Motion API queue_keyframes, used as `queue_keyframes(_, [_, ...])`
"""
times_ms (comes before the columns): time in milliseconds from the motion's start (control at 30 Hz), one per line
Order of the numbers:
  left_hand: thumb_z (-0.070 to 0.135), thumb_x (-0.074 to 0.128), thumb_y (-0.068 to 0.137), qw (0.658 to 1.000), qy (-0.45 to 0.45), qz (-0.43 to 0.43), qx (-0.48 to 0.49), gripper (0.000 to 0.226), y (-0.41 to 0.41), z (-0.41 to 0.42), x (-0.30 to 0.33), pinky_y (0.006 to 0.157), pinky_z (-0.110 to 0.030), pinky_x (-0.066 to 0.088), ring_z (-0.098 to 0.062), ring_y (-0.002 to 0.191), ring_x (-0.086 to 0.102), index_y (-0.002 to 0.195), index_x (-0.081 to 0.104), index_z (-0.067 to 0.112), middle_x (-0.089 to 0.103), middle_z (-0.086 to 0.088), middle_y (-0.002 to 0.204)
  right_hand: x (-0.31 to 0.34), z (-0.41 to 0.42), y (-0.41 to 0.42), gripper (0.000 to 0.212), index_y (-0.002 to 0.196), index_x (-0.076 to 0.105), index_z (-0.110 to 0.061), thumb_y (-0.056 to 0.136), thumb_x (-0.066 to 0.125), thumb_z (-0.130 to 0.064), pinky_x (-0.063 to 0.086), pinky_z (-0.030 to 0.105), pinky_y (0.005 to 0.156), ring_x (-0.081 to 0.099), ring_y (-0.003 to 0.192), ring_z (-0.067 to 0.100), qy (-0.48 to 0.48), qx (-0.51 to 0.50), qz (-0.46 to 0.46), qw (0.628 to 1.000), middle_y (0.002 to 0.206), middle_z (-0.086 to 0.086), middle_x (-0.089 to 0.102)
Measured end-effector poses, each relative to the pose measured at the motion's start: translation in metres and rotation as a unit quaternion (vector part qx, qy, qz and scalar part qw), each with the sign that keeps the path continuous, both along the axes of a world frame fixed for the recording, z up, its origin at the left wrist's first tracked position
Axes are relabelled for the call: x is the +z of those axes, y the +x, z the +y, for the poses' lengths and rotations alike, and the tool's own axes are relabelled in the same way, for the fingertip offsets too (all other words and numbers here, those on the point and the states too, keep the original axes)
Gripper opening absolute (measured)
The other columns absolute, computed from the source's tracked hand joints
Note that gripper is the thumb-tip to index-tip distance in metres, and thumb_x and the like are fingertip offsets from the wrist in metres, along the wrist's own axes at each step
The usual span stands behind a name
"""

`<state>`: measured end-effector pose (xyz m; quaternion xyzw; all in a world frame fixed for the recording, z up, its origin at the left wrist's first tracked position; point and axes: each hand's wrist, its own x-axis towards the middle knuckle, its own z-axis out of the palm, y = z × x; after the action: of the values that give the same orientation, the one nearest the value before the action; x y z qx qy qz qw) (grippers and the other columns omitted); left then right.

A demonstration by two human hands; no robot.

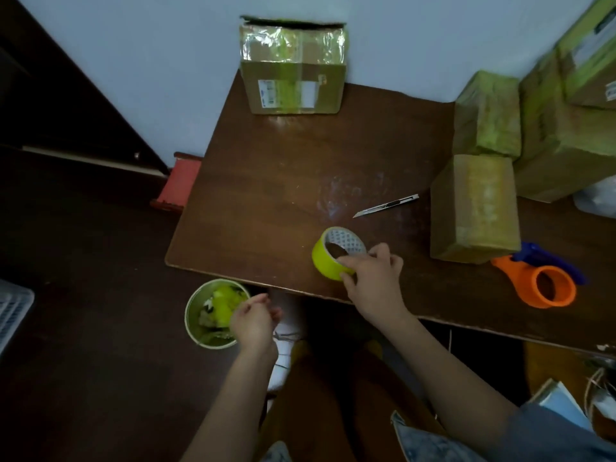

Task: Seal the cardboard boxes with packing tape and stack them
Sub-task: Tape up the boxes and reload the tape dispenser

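The tape roll [337,253] is bright yellow-green, its core white with small dark print. The table [283,181] is dark brown wood with pale scuffs. The boxes [475,208] are tan cardboard under greenish tape. The dispenser [546,281] is orange with a blue handle. The bin [213,313] is pale green, and the wall [133,61] is light blue-grey.

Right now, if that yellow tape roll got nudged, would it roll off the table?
Probably not: the yellow tape roll seems to lie on its flat side, so it would likely slide. The right hand holds it near the table edge. Stood on edge, it could roll.
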<state>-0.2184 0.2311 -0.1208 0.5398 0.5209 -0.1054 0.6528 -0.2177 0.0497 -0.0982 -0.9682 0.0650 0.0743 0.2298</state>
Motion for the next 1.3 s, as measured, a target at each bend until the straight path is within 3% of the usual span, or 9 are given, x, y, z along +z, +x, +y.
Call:
queue_keyframes(100, [0.000, 0.040, 0.099, 0.991, -0.115, 0.069, 0.029, 0.029, 0.001, 0.022, -0.039, 0.060, -0.025, 0.053, -0.022, 0.074, 0.056, 0.125, 0.052, -0.006, 0.055, -0.017, 0.115, -0.018, 0.012, 0.021, 0.024, 0.105, 0.073, -0.019, 0.087, 0.060, -0.010, 0.036, 0.041, 0.084, 0.049, 0.100, 0.030, -0.012, 0.077, -0.005, 0.997, 0.093, 0.003, 0.068])
queue_keyframes(200, [0.019, 0.034, 0.105, 0.975, -0.203, 0.084, 0.012, 0.034, 0.004, 0.030, -0.067, 0.088, -0.034, 0.047, -0.028, 0.106, 0.056, 0.126, 0.053, 0.000, 0.053, -0.013, 0.127, -0.033, 0.023, 0.045, 0.031, 0.106, 0.072, -0.002, 0.082, 0.055, 0.006, 0.051, 0.047, 0.084, 0.060, 0.095, 0.042, 0.053, 0.057, -0.052, 0.996, 0.095, 0.019, 0.068])
queue_keyframes(333, [0.043, 0.024, 0.105, 0.963, -0.266, 0.045, 0.010, 0.045, 0.019, 0.023, -0.084, 0.111, -0.044, 0.033, -0.027, 0.125, 0.048, 0.122, 0.052, 0.011, 0.053, -0.011, 0.129, -0.041, 0.036, 0.042, 0.042, 0.123, 0.065, -0.002, 0.085, 0.050, 0.008, 0.037, 0.025, 0.107, 0.057, 0.118, 0.027, 0.124, -0.020, -0.124, 0.984, 0.125, 0.014, 0.064])
queue_keyframes(600, [0.033, 0.038, 0.097, 0.944, -0.319, -0.004, 0.083, 0.034, 0.044, 0.013, -0.103, 0.067, -0.032, 0.053, -0.022, 0.060, 0.051, 0.086, 0.062, 0.012, 0.062, -0.009, 0.074, -0.070, 0.040, -0.030, 0.031, 0.086, 0.075, -0.007, 0.079, 0.054, 0.014, 0.045, 0.015, 0.089, 0.063, 0.097, 0.019, 0.165, -0.010, -0.055, 0.985, 0.101, 0.004, 0.071])
queue_keyframes(700, [0.040, 0.040, 0.094, 0.942, -0.324, -0.021, 0.088, 0.039, 0.046, 0.014, -0.112, 0.090, -0.038, 0.046, -0.026, 0.074, 0.055, 0.100, 0.065, 0.012, 0.065, -0.013, 0.090, -0.075, 0.036, -0.031, 0.031, 0.085, 0.075, -0.006, 0.079, 0.053, 0.015, 0.051, 0.026, 0.085, 0.064, 0.096, 0.016, 0.174, -0.009, -0.051, 0.983, 0.099, 0.003, 0.070])
queue_keyframes(867, [0.056, 0.039, 0.090, 0.944, -0.319, -0.004, 0.089, 0.046, 0.036, 0.011, -0.117, 0.053, -0.023, 0.049, -0.021, 0.062, 0.054, 0.080, 0.060, 0.017, 0.059, -0.006, 0.075, -0.075, 0.031, -0.025, 0.029, 0.082, 0.073, -0.005, 0.079, 0.053, 0.015, 0.047, 0.014, 0.079, 0.062, 0.087, 0.012, 0.168, -0.008, -0.060, 0.984, 0.090, 0.003, 0.067])
queue_keyframes(967, [0.070, 0.048, 0.082, 0.949, -0.309, -0.016, 0.056, 0.051, 0.027, 0.011, -0.120, 0.059, -0.023, 0.045, -0.016, 0.060, 0.045, 0.069, 0.047, 0.021, 0.044, 0.000, 0.068, -0.077, 0.029, -0.027, 0.028, 0.082, 0.073, -0.006, 0.079, 0.053, 0.015, 0.039, 0.004, 0.074, 0.058, 0.082, 0.006, 0.167, -0.022, -0.057, 0.984, 0.086, 0.001, 0.065])
queue_keyframes(1100, [0.053, 0.056, 0.091, 0.965, -0.257, -0.041, -0.017, 0.036, 0.001, 0.013, -0.124, 0.092, -0.028, 0.046, -0.014, 0.086, 0.059, 0.093, 0.066, 0.018, 0.063, -0.001, 0.091, -0.078, 0.028, -0.040, 0.028, 0.085, 0.075, -0.009, 0.081, 0.055, 0.011, 0.041, 0.006, 0.071, 0.057, 0.078, 0.004, 0.162, -0.011, -0.022, 0.987, 0.086, -0.002, 0.065])
queue_keyframes(1300, [0.023, 0.043, 0.095, 0.973, -0.231, -0.019, 0.018, 0.024, -0.041, 0.026, -0.115, 0.080, -0.031, 0.046, -0.017, 0.084, 0.056, 0.091, 0.065, 0.014, 0.063, -0.007, 0.086, -0.080, 0.029, -0.064, 0.029, 0.102, 0.075, -0.010, 0.087, 0.054, 0.003, 0.043, 0.018, 0.083, 0.061, 0.094, 0.013, 0.116, 0.007, 0.043, 0.992, 0.098, 0.001, 0.071])
